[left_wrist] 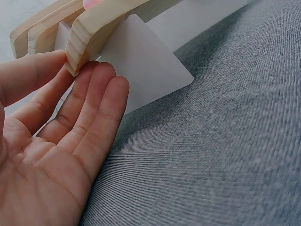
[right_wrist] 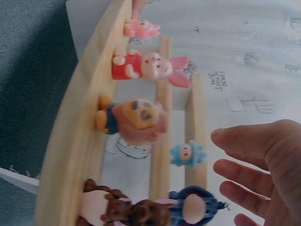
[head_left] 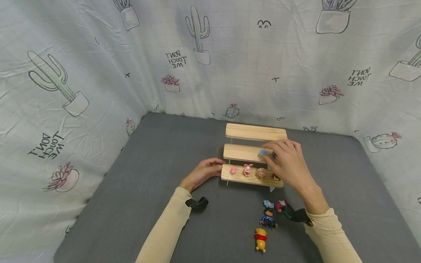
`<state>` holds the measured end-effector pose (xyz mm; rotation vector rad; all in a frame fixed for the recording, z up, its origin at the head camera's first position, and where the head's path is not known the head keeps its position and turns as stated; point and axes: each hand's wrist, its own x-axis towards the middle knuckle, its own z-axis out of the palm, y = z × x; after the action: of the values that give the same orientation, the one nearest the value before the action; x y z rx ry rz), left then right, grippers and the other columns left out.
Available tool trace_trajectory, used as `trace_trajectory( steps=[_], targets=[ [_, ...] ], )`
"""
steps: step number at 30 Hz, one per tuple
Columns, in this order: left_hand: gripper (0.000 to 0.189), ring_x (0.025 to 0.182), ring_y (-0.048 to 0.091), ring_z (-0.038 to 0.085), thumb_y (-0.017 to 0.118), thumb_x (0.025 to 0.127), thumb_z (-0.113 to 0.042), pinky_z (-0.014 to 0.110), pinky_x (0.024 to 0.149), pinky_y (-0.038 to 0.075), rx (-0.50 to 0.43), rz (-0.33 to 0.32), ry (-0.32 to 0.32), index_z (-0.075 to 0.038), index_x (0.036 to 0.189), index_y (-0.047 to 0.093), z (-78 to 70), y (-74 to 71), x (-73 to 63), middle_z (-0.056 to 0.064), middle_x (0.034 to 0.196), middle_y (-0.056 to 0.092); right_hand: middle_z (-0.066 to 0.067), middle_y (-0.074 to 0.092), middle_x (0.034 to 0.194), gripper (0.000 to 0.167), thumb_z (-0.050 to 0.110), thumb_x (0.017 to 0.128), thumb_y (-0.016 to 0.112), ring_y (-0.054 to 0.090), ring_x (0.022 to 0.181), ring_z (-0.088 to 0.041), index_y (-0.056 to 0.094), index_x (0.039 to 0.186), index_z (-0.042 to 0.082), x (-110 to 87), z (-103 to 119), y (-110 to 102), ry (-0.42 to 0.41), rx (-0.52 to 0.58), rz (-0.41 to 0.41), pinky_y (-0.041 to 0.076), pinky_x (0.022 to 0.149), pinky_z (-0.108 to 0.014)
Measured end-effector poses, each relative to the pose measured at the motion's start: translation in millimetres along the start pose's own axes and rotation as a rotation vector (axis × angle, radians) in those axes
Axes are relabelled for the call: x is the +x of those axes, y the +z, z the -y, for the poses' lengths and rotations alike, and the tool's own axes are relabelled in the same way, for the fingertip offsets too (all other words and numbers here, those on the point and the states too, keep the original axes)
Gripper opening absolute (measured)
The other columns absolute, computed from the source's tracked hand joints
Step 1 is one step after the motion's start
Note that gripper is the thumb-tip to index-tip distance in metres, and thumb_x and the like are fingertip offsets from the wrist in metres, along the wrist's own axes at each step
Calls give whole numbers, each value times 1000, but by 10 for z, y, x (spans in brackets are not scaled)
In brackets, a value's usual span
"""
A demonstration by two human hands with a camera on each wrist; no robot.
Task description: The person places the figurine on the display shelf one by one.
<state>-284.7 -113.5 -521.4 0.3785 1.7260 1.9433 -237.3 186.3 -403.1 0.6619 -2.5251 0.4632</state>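
Note:
A three-tier wooden display shelf (head_left: 245, 150) stands on the grey table. My left hand (head_left: 203, 173) pinches the left end of its lowest board (left_wrist: 87, 40), thumb at the corner and fingers beneath. My right hand (right_wrist: 263, 165) is beside the middle tier, fingers apart, near a light blue figurine (right_wrist: 187, 154) but not touching it. A dark blue donkey figurine (right_wrist: 196, 205) stands beside that one. Along the lowest board stand a small pink figurine (right_wrist: 141, 29), a pink pig figurine (right_wrist: 155, 68), a lion-like figurine (right_wrist: 138, 120) and a brown figurine (right_wrist: 101, 207).
On the table in front of the shelf lie another light blue figurine (head_left: 268, 204), a dark pink figurine (head_left: 279, 206) partly hidden by the wrist camera, a boy figurine (head_left: 269, 218) in blue and a yellow bear figurine (head_left: 261, 240). Behind hangs a cactus-print cloth (head_left: 236, 91).

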Motion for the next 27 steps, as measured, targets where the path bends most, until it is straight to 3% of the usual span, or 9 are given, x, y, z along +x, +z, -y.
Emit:
trace_trajectory(
  steps=[4,12,22,27],
  targets=[
    [36,106,67,15,57,102,-10,38,98,56,-7,8,2,8,132,56,-12,8,-9,9,122,65,-10,72,112,35,16,83,84,58,106,-32,72,115,9,-4,26,-53,-32,-19,-34,35,98,-56],
    [35,106,67,14,56,102,-8,36,96,56,-22,15,13,9,133,56,-13,13,-6,7,121,65,-11,72,115,36,14,82,83,56,99,-30,72,115,8,-45,101,-201,-69,-17,-83,32,76,-42],
    [36,106,67,14,56,102,-8,37,97,56,-33,19,21,10,133,55,5,6,7,7,121,65,-11,72,113,38,11,81,82,58,99,-26,72,117,6,-167,177,-377,-78,68,-94,35,77,-38],
    [35,105,67,15,57,101,-8,37,97,56,-40,19,21,9,132,56,10,5,7,6,119,66,-6,70,114,44,3,78,83,57,96,-18,71,120,8,-241,192,-407,-73,129,-72,41,76,-24]
  ],
)
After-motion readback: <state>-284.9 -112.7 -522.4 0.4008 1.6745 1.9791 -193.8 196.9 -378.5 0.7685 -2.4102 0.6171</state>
